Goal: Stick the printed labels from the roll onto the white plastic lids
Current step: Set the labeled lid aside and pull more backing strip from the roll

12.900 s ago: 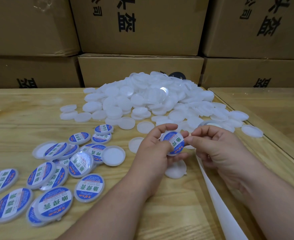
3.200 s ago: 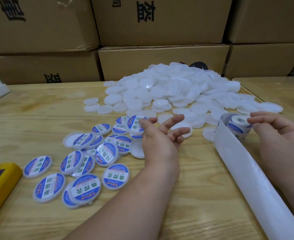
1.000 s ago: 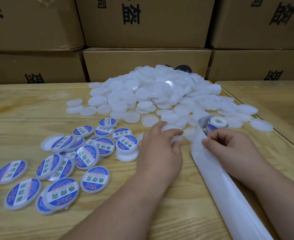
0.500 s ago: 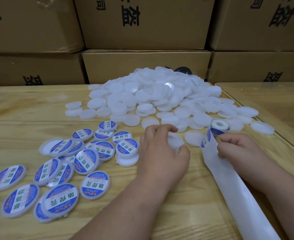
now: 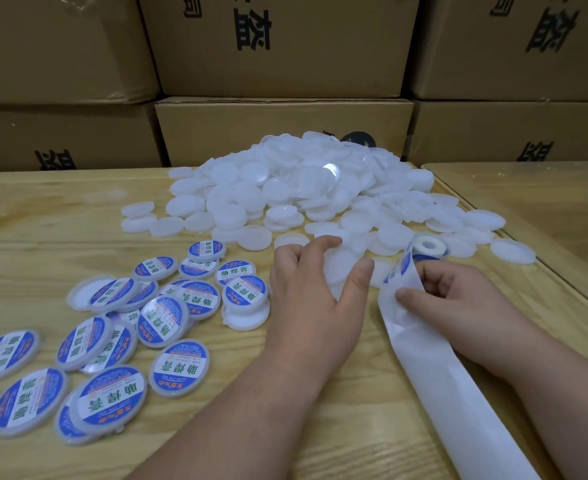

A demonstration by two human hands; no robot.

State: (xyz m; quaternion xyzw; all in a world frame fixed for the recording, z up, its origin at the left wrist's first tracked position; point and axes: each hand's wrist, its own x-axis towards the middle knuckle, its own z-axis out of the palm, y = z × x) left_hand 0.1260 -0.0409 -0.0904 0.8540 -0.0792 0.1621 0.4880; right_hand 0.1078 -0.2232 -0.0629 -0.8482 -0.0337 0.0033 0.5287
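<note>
The left hand (image 5: 311, 296) curls its fingers and thumb round a plain white lid (image 5: 337, 265), lifting it off the wooden surface (image 5: 43, 237) with the lid's flat face tilted toward the camera; that grip is closed on the lid's rim, index finger over the top edge, thumb on the right side. The right hand (image 5: 459, 299) pinches the edge of the backing strip (image 5: 434, 375) just below the label roll (image 5: 426, 249), thumb on top of the paper and the other fingers curled behind it. A blue-and-white label (image 5: 400, 270) shows on the strip where it bends up from the roll, just beside the thumb of the left hand.

The roll stands on end, its core opening facing up, at the near edge of the lid heap. From it the bare strip runs with its long axis toward the camera and to the right, leaving the bottom of the view.

Behind both hands lies the pile of unlabelled lids (image 5: 303, 188), spreading across the far middle of the surface. To the left, near the left forearm, are the labelled lids (image 5: 168, 317), scattered and partly overlapping, printed faces up. Stacked cardboard boxes (image 5: 278, 46) wall in the far side.
</note>
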